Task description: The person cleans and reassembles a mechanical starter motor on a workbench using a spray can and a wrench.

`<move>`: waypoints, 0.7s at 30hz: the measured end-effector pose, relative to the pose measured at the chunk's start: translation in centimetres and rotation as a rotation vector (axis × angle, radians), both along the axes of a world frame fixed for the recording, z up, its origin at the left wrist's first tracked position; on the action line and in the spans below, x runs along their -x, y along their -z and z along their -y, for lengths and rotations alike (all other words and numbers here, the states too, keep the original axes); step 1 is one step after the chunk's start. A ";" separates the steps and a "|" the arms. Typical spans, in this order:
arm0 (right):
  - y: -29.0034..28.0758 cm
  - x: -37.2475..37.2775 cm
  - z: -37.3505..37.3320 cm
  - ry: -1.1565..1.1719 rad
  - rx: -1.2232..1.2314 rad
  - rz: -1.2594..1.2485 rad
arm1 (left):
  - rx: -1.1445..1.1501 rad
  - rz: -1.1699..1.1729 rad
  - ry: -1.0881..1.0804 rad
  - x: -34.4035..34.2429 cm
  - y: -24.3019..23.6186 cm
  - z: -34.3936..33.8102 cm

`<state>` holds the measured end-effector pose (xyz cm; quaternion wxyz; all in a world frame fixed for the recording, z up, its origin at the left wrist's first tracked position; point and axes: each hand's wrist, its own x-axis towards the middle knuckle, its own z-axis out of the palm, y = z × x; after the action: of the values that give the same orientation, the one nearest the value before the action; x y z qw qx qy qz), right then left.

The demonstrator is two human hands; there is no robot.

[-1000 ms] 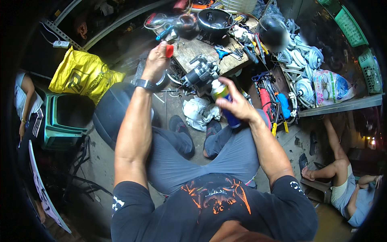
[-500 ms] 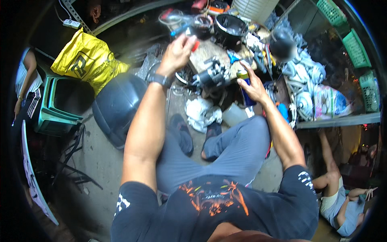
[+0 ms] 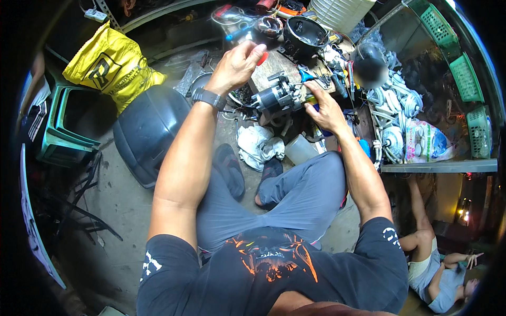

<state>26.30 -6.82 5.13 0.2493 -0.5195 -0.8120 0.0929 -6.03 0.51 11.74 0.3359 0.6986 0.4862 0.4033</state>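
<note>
My left hand [image 3: 236,67] is raised over the left side of the work spot, its fingers pinched on a small red cap [image 3: 263,58]. To the right, my right hand [image 3: 326,109] curls round a spray can [image 3: 311,98]; only a yellow-green bit shows between the fingers, and the hand hides the rest. Between my hands lies a silver and black electric motor [image 3: 269,98], its right end close to my right fingertips. Just beyond those fingertips is a blue three-armed tool [image 3: 305,75]. A worn wooden board [image 3: 266,71] lies beneath these parts.
A black pot [image 3: 304,32] stands behind the board. White rags [image 3: 258,145] and a translucent container [image 3: 301,150] lie by my feet. A black case [image 3: 153,134] and a yellow sack [image 3: 113,68] are left; a metal-edged shelf [image 3: 440,167] is right. Another person [image 3: 437,274] sits lower right.
My right hand has tipped, so the spray can's blue body no longer shows below it. My left hand has shifted slightly and still holds the red cap. The whole view has moved a little.
</note>
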 end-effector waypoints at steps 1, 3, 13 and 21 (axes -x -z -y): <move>0.2 0.6 -0.1 0.021 0.043 0.087 | 0.014 -0.017 -0.008 0.2 0.0 0.0; 0.3 1.1 0.0 0.041 0.124 0.141 | 0.039 -0.020 0.011 0.4 0.1 0.0; 1.9 -0.5 -1.7 -0.055 0.149 0.148 | -0.034 -0.018 0.057 -0.6 -0.1 0.3; 1.2 0.1 -1.7 -0.061 0.189 0.138 | -0.069 -0.018 0.038 -1.4 -0.4 1.0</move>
<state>26.18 -5.12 3.93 0.1398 -0.5208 -0.8304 0.1406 -4.64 -0.49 12.10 0.3148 0.7225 0.4619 0.4069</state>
